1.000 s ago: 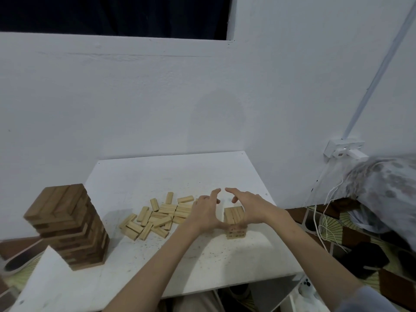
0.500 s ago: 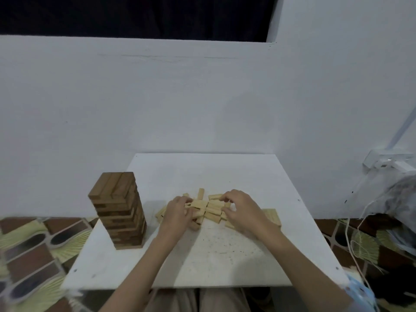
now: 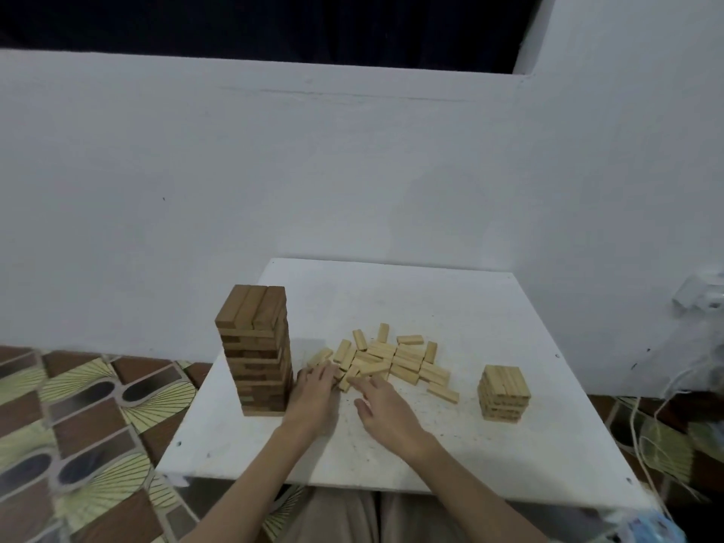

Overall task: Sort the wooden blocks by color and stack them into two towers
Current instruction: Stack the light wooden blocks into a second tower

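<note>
A tall tower of dark brown blocks stands on the left of the white table. A short stack of light blocks stands on the right. Between them lies a loose pile of light blocks. My left hand lies flat beside the dark tower, fingertips touching the pile's near left blocks. My right hand is spread open just in front of the pile, its fingers reaching a block at the near edge. Neither hand holds a block.
The table stands against a white wall. A patterned brown and yellow floor lies to the left. A wall socket with white cables hangs off the table's right side. My knees show under the near table edge.
The camera view has swung left, so the table now sits right of centre. Both hands have left the short light stack and moved to the loose pile's near left edge.
</note>
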The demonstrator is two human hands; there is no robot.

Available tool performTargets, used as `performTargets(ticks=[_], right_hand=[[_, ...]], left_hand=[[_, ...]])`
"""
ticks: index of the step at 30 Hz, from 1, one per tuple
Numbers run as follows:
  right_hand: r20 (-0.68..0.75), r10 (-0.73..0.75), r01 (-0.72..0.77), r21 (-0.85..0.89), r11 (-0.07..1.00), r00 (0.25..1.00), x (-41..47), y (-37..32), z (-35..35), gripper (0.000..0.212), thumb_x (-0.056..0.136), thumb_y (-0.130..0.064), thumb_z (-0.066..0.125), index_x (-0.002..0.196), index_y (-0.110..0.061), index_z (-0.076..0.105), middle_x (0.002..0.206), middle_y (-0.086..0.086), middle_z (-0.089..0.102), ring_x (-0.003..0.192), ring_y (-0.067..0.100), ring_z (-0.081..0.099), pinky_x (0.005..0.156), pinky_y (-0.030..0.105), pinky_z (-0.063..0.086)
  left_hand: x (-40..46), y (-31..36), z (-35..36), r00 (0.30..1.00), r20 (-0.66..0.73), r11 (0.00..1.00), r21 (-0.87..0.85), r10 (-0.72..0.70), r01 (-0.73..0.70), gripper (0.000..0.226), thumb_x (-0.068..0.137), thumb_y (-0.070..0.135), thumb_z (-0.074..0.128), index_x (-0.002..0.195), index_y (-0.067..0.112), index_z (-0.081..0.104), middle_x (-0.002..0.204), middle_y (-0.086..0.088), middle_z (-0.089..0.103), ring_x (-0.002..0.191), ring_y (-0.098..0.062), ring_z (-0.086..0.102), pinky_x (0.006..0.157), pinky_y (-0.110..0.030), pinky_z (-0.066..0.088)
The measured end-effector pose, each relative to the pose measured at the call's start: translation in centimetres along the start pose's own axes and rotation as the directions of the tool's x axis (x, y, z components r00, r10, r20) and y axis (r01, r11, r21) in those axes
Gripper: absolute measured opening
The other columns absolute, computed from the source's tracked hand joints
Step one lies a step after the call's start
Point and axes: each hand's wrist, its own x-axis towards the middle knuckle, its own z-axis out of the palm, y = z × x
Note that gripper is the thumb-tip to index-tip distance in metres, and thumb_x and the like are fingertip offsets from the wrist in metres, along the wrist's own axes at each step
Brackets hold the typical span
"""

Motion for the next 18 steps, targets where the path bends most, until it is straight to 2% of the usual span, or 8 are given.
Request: performTargets(ticks=[2, 5, 8, 11, 13, 15, 18], right_hand=[[0.008, -0.014, 0.014, -0.092, 0.996, 1.0, 0.2, -0.1, 0.5, 0.045, 0.102, -0.029, 0.037, 0.147, -0.032, 0.032, 0.12, 0.005, 0.045, 0.111, 0.021, 0.045, 0.086, 0.031, 0.043], [0.002, -0.037, 0.037, -0.206, 0.978, 0.999, 0.2, 0.0, 0.8, 0.043, 0.102, -0.034, 0.036, 0.145, -0.032, 0.036, 0.117, 0.008, 0.046, 0.108, 0.023, 0.044, 0.086, 0.032, 0.04], [-0.063, -0.029, 0.017, -0.177, 0.984, 0.998, -0.1, 0.2, 1.0, 0.037, 0.1, -0.038, 0.04, 0.132, -0.024, 0.051, 0.116, 0.006, 0.049, 0.107, 0.022, 0.047, 0.087, 0.03, 0.041], [-0.146, -0.027, 0.01, -0.115, 0.993, 0.989, -0.2, 0.4, 0.8, 0.032, 0.098, -0.037, 0.045, 0.118, -0.015, 0.058, 0.115, 0.005, 0.052, 0.106, 0.02, 0.049, 0.088, 0.029, 0.043], [-0.151, -0.032, 0.021, -0.075, 0.997, 0.988, -0.4, 0.2, 0.7, 0.034, 0.098, -0.036, 0.046, 0.123, -0.017, 0.057, 0.114, 0.005, 0.051, 0.105, 0.019, 0.049, 0.088, 0.029, 0.044], [-0.127, -0.04, 0.03, -0.079, 0.996, 0.991, -0.7, 0.1, 0.6, 0.036, 0.098, -0.037, 0.046, 0.128, -0.02, 0.056, 0.11, 0.004, 0.048, 0.101, 0.018, 0.048, 0.086, 0.028, 0.042], [-0.106, -0.022, 0.01, -0.114, 0.993, 0.994, -0.9, 0.5, 0.7, 0.035, 0.096, -0.041, 0.048, 0.122, -0.021, 0.06, 0.109, 0.002, 0.047, 0.102, 0.017, 0.046, 0.085, 0.026, 0.041]], left_hand=[[0.0, -0.3, 0.0, 0.999, 0.015, 0.998, 0.049, 0.032, -0.033, 0.06, 0.093, 0.005, 0.041, 0.147, 0.02, 0.019, 0.154, 0.006, 0.02, 0.137, -0.025, 0.02, 0.109, -0.03, 0.025], [0.1, -0.4, 0.0, 0.998, 0.053, 0.995, 0.09, 0.039, -0.044, 0.059, 0.092, 0.003, 0.042, 0.146, 0.02, 0.023, 0.151, 0.004, 0.027, 0.135, -0.026, 0.022, 0.104, -0.033, 0.033], [0.3, -0.5, 0.0, 0.998, 0.051, 0.998, 0.049, 0.043, -0.045, 0.06, 0.087, -0.003, 0.046, 0.14, 0.02, 0.03, 0.146, 0.001, 0.033, 0.131, -0.023, 0.027, 0.1, -0.032, 0.035], [0.2, -0.6, 0.0, 0.998, 0.008, 0.998, -0.004, 0.056, -0.056, 0.065, 0.085, -0.011, 0.042, 0.142, 0.018, 0.029, 0.149, 0.002, 0.028, 0.132, -0.023, 0.025, 0.104, -0.031, 0.031], [0.2, -0.9, 0.0, 0.998, -0.006, 0.998, 0.001, 0.067, -0.066, 0.065, 0.085, -0.011, 0.041, 0.142, 0.019, 0.03, 0.152, 0.004, 0.022, 0.133, -0.025, 0.022, 0.106, -0.031, 0.03], [0.2, -1.1, 0.2, 0.996, 0.03, 0.996, 0.013, 0.084, -0.084, 0.057, 0.086, -0.009, 0.042, 0.136, 0.019, 0.038, 0.15, 0.004, 0.025, 0.129, -0.026, 0.024, 0.104, -0.033, 0.032], [0.1, -0.9, 0.3, 0.994, 0.074, 0.996, -0.033, 0.079, -0.077, 0.052, 0.087, -0.008, 0.042, 0.133, 0.017, 0.042, 0.145, 0.002, 0.031, 0.127, -0.024, 0.025, 0.104, -0.03, 0.03]])
